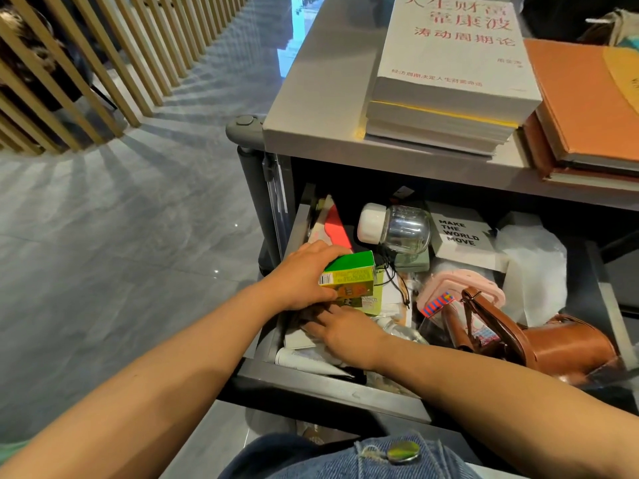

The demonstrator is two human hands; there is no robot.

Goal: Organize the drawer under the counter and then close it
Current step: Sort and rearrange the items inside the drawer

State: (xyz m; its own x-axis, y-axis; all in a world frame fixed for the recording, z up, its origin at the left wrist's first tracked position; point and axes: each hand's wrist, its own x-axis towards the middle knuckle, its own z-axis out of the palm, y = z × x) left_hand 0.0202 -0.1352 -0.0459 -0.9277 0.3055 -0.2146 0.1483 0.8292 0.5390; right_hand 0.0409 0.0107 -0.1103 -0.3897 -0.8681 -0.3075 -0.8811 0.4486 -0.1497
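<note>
There is one drawer, one green carton, one glass bottle, one white box, one pink container, one brown leather bag; two hands, the left hand and the right hand; two book stacks on one counter

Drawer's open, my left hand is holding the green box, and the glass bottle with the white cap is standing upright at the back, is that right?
Not quite: the head view shows the glass bottle lying on its side, not upright. The drawer is open, and the left hand does hold the green box.
</note>
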